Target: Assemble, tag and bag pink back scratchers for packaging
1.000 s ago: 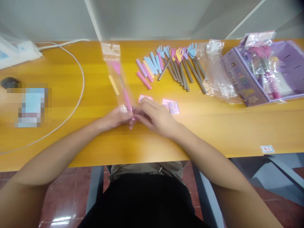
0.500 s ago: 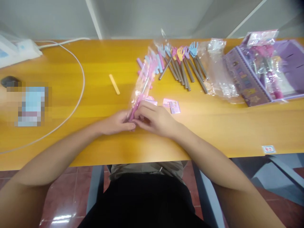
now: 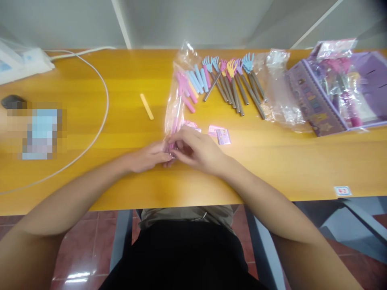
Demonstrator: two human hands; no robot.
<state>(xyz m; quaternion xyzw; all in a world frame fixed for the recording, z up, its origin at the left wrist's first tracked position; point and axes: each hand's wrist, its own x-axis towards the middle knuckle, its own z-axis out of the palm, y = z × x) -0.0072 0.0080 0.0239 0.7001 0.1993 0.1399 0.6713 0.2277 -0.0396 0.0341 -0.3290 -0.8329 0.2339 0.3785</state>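
Note:
A pink back scratcher [image 3: 182,84] with a hand-shaped head lies inside a clear plastic bag [image 3: 169,105], its head pointing away from me. My left hand [image 3: 151,156] is closed around the bag's near end, thumb on top. My right hand [image 3: 196,148] pinches the same end from the right, fingertips meeting the left thumb. Small printed cards [image 3: 223,137] lie just beyond my right hand. Past the bag are several pastel handle sleeves [image 3: 198,78] and a row of back scratchers [image 3: 238,82] with bare metal rods.
A purple display box [image 3: 320,100] holding bagged scratchers stands at the right, beside empty clear bags [image 3: 279,88]. One yellow sleeve [image 3: 146,106] lies left of centre. A white cable [image 3: 105,100] curves across the left, near a power strip [image 3: 27,62] and a blurred-out phone [image 3: 42,133].
The bagged scratcher has swung from leaning right to more upright, its top moving left and uncovering the sleeves behind. Both hands still grip its near end.

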